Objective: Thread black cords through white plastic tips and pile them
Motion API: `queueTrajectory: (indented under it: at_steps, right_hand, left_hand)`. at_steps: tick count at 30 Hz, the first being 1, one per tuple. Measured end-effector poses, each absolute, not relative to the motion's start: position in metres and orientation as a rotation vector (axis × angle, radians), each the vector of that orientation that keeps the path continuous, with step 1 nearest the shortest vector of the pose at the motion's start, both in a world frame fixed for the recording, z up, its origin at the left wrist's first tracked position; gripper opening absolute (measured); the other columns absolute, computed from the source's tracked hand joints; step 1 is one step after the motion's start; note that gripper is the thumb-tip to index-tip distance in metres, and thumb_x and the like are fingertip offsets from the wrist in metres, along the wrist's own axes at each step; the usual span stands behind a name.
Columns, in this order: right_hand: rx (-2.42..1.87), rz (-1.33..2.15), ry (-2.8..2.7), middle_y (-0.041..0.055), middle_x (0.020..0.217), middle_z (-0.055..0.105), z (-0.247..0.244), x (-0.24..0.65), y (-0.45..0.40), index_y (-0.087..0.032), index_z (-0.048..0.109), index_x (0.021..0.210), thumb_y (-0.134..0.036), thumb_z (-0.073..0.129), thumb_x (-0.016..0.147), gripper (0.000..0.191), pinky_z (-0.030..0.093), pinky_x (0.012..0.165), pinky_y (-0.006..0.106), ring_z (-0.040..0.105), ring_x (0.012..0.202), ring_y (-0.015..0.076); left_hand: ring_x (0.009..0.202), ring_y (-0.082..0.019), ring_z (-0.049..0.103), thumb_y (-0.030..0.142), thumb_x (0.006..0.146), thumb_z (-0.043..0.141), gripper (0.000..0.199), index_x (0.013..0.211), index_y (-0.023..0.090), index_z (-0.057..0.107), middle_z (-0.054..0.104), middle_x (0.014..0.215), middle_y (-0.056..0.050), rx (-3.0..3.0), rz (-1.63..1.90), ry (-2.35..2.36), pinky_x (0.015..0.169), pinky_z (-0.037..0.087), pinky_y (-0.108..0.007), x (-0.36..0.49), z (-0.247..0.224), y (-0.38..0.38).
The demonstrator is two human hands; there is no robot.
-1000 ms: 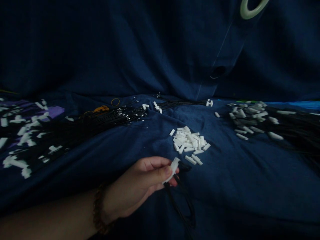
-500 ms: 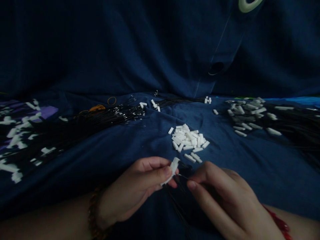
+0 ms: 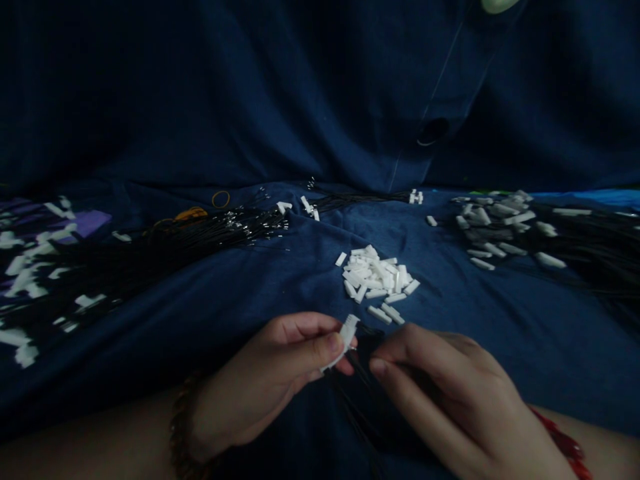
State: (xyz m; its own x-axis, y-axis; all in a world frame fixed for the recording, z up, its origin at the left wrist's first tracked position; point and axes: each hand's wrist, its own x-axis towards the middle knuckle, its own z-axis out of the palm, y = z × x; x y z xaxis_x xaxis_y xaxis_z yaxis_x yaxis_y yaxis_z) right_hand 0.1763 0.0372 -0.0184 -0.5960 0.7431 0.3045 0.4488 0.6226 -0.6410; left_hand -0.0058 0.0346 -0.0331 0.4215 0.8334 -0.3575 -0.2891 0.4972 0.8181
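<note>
Between thumb and fingers, my left hand (image 3: 287, 373) grips a white plastic connector housing (image 3: 351, 328), tilted with its toothed end up. Dark wires (image 3: 356, 417) hang down below it. Just to the right, my right hand (image 3: 445, 390) is pinched on a thin wire whose tip points at the housing's right side; dim light makes the wire hard to see. A small gap separates the right fingertips from the housing. Beyond both hands lies a pile of loose white connector housings (image 3: 377, 273) on dark blue cloth (image 3: 240, 287).
At left, black wires (image 3: 125, 260) with metal terminals and white connectors spread over the cloth, beside a purple piece (image 3: 89, 223). A rubber band (image 3: 221, 199) lies behind them. More wires with white connectors (image 3: 495, 217) are bundled at right. Blue cloth (image 3: 300, 87) rises behind.
My right fingertips have moved slightly left, closer to the housing, and less of the wire shows between them. My left hand keeps its hold almost unmoved.
</note>
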Motion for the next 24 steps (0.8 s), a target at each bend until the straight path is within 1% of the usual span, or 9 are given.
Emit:
queueTrajectory:
  at_steps: [5, 12, 16, 24]
  right_hand:
    - [-0.959, 0.654, -2.304, -0.0034, 0.062, 0.052, -0.0157, 0.1743, 0.0349, -0.016, 0.049, 0.075, -0.012, 0.042, 0.083, 0.012, 0.034, 0.053, 0.019, 0.048, 0.055, 0.0060]
    - [-0.992, 0.571, -2.322, -0.0021, 0.059, 0.050, -0.0163, 0.1707, 0.0332, -0.015, 0.049, 0.072, -0.013, 0.041, 0.083, 0.014, 0.033, 0.049, 0.022, 0.046, 0.051, 0.0078]
    - [-0.943, 0.524, -2.356, -0.0007, 0.061, 0.051, -0.0175, 0.1707, 0.0335, -0.014, 0.051, 0.075, -0.011, 0.039, 0.083, 0.015, 0.033, 0.050, 0.023, 0.046, 0.050, 0.0087]
    - [-0.936, 0.512, -2.400, 0.0010, 0.059, 0.049, -0.0182, 0.1701, 0.0322, -0.013, 0.050, 0.072, -0.012, 0.036, 0.084, 0.019, 0.031, 0.048, 0.023, 0.045, 0.050, 0.0102]
  left_hand:
    - [0.075, -0.009, 0.050, 0.024, 0.077, 0.059, 0.009, 0.082, 0.018, 0.064, 0.060, 0.078, 0.001, 0.760, 0.791, 0.886, 0.071, 0.035, -0.022, -0.0060, -0.0322, 0.0336]
    - [0.075, -0.011, 0.050, 0.025, 0.078, 0.056, 0.012, 0.083, 0.016, 0.061, 0.058, 0.077, 0.000, 0.872, 0.799, 0.956, 0.072, 0.037, -0.024, -0.0034, -0.0320, 0.0322]
    - [0.075, -0.010, 0.050, 0.024, 0.079, 0.055, 0.010, 0.082, 0.015, 0.059, 0.058, 0.077, 0.000, 0.879, 0.798, 0.959, 0.072, 0.037, -0.023, -0.0014, -0.0324, 0.0329]
    - [0.081, -0.014, 0.051, 0.027, 0.080, 0.054, 0.014, 0.086, 0.016, 0.061, 0.059, 0.081, -0.001, 0.878, 0.769, 0.992, 0.077, 0.037, -0.027, 0.0007, -0.0311, 0.0314]
